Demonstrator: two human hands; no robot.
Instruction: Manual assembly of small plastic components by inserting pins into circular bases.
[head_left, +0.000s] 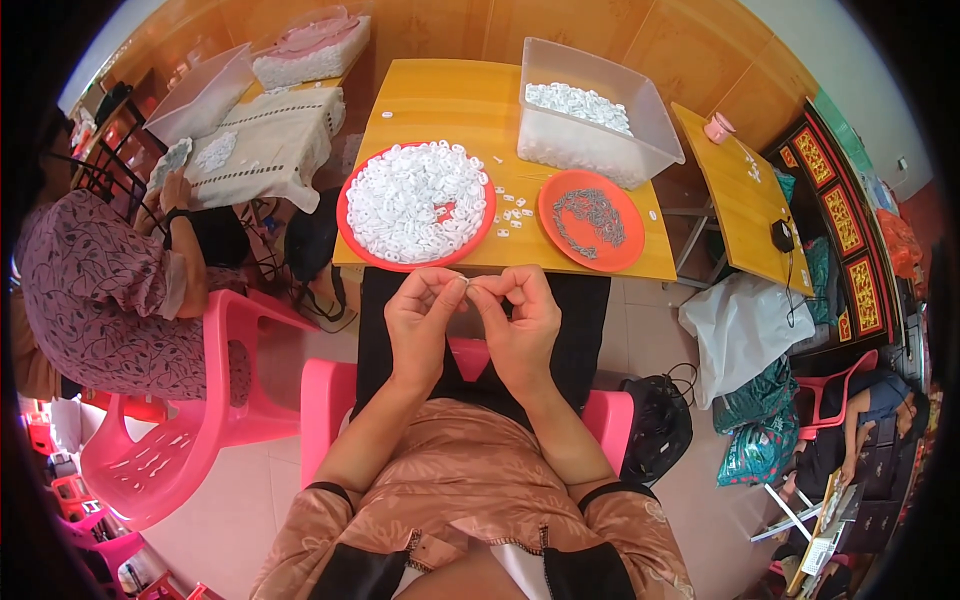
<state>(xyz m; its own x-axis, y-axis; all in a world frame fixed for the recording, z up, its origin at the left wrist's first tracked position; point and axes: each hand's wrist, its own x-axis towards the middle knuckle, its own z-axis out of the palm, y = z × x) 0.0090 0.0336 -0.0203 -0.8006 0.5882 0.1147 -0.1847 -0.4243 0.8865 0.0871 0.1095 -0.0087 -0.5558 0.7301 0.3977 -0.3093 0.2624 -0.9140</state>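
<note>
Just in front of the near edge of the yellow table (440,85), my left hand (418,322) and my right hand (522,328) meet, thumbs and fingers pinched together. Between the fingertips is something tiny and pale, too small to name. Beyond my left hand sits a red round tray (345,222) heaped with small white plastic pieces (410,200). An orange-red plate (625,250) past my right hand carries a curved pile of small grey metal parts (600,215). Several loose white pieces (513,212) lie on the table between tray and plate.
A clear plastic bin (640,155) of white pieces stands at the table's back right. At left, a person (120,290) works at a cloth-covered table (300,130) beside a pink chair (215,400). A second yellow table (745,205), a white bag (745,325) and a black bag (655,430) are at right.
</note>
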